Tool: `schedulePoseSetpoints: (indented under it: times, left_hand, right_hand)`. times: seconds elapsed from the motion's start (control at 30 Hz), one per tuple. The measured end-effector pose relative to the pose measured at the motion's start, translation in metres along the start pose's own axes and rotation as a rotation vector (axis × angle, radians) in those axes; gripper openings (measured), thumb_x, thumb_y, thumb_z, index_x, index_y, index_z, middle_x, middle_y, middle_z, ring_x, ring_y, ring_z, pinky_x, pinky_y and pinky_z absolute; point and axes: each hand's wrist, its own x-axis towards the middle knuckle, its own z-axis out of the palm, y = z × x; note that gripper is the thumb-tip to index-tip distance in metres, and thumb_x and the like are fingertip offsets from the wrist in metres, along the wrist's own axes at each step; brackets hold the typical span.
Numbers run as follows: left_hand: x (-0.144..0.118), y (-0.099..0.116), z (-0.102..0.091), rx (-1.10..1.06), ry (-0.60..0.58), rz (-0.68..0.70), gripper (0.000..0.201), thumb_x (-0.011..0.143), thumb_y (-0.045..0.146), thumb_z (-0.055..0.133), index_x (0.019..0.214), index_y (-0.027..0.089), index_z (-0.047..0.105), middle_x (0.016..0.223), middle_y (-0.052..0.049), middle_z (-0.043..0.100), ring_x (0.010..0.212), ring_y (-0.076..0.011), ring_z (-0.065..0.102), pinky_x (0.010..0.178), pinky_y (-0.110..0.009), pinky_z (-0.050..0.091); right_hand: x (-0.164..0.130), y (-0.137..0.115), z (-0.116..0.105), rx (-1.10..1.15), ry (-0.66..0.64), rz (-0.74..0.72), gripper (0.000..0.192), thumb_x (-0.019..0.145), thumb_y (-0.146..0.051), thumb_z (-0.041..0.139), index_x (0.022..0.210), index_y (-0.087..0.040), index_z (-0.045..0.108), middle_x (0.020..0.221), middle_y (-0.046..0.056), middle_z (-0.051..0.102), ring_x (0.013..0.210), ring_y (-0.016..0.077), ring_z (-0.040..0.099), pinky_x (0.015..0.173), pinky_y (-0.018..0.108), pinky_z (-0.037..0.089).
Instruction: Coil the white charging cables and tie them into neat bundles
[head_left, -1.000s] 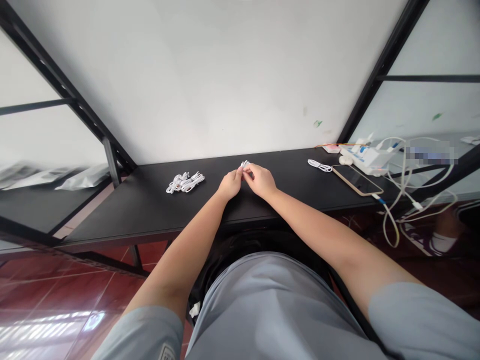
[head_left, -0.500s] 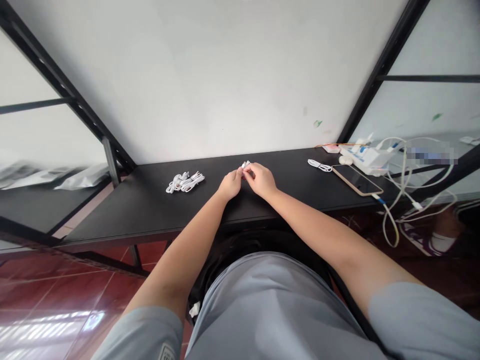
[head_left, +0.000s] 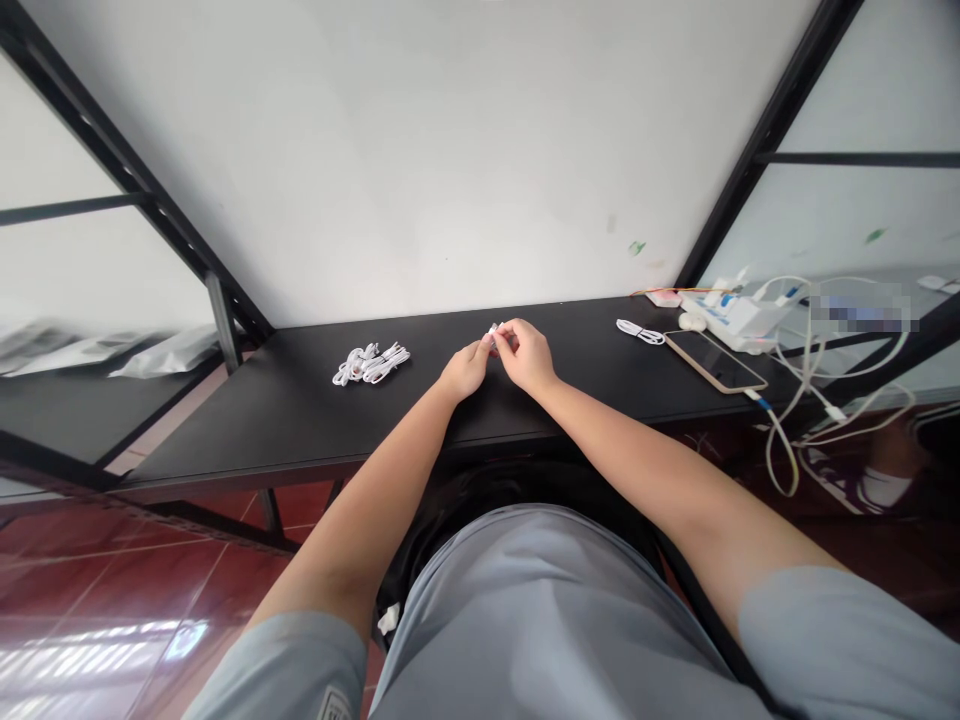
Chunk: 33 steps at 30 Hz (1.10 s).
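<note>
Over the middle of the black table, my left hand and my right hand meet fingertip to fingertip. Between them they pinch a small white cable, mostly hidden by the fingers. To the left of my hands a pile of bundled white cables lies on the table. One more coiled white cable rests to the right, apart from my hands.
A phone lies face up at the right, beside a white power strip with several white cords hanging off the table edge. Black frame posts stand at both sides. A white wall backs the table. Red tiled floor lies below.
Both hands stay in place; the fingers have shifted slightly on the small white cable, with the right hand raised a little.
</note>
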Motion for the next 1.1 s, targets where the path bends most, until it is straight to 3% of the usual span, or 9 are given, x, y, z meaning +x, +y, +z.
schedulePoseSetpoints:
  times: [0.17, 0.37, 0.57, 1.1]
  left_hand:
    - [0.0003, -0.0013, 0.0008, 0.024, -0.019, 0.012, 0.062, 0.101, 0.057, 0.025, 0.1, 0.017, 0.072, 0.08, -0.007, 0.068, 0.081, -0.0218, 0.063, 0.076, -0.03, 0.046]
    - [0.0026, -0.0045, 0.0001, 0.047, -0.014, 0.002, 0.056, 0.102, 0.052, 0.026, 0.089, 0.017, 0.068, 0.072, -0.004, 0.063, 0.073, -0.0197, 0.061, 0.071, -0.029, 0.044]
    - [-0.0014, 0.0019, -0.0026, 0.096, -0.047, 0.044, 0.049, 0.101, 0.049, 0.03, 0.089, 0.018, 0.067, 0.084, -0.005, 0.068, 0.082, -0.0199, 0.061, 0.075, -0.029, 0.044]
    - [-0.0018, 0.0017, -0.0023, 0.105, 0.015, 0.007, 0.043, 0.1, 0.042, 0.033, 0.079, 0.019, 0.063, 0.084, -0.006, 0.069, 0.08, -0.0199, 0.061, 0.071, -0.03, 0.041]
  right_hand:
    - [-0.0001, 0.0013, 0.0004, -0.049, -0.029, -0.014, 0.011, 0.095, -0.028, 0.053, 0.088, -0.022, 0.058, 0.088, 0.004, 0.066, 0.071, 0.016, 0.056, 0.068, 0.03, 0.043]
    - [-0.0007, 0.0016, -0.0007, -0.1, -0.045, -0.05, 0.012, 0.096, -0.027, 0.051, 0.089, -0.021, 0.058, 0.089, 0.005, 0.065, 0.074, 0.0166, 0.057, 0.069, 0.03, 0.041]
    - [-0.0001, 0.0029, -0.001, -0.079, -0.035, -0.039, 0.012, 0.095, -0.029, 0.053, 0.089, -0.021, 0.059, 0.089, 0.004, 0.065, 0.073, 0.0165, 0.057, 0.069, 0.029, 0.042]
    - [0.0007, -0.0003, -0.0071, -0.074, -0.149, -0.136, 0.009, 0.09, -0.018, 0.054, 0.088, -0.02, 0.062, 0.085, 0.003, 0.063, 0.071, 0.0154, 0.054, 0.068, 0.028, 0.041]
